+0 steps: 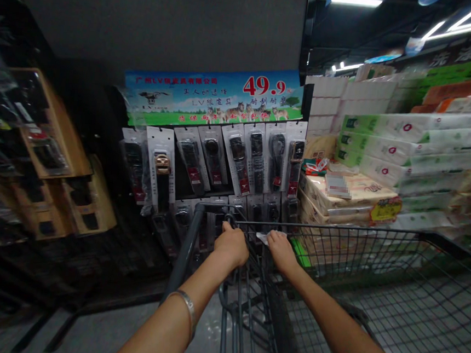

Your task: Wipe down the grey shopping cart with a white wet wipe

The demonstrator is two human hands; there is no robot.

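Side by side in the head view, the left hand [232, 246] curls into a fist at the wire-mesh shopping cart [363, 229], its exact hold hidden; the right hand [282, 251] bends its fingers over a thin white slip [262, 237] at the cart's edge; a smooth metal bangle [189, 305] rings the left wrist; the cart's gridded basket spreads rightward; beyond, plastic-packed belts [258, 145] hang beneath a glossy banner [209, 101]; blocky tissue packs [377, 156] stack at right.

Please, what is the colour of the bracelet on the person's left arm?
The bracelet is silver; it shows best in the head view.
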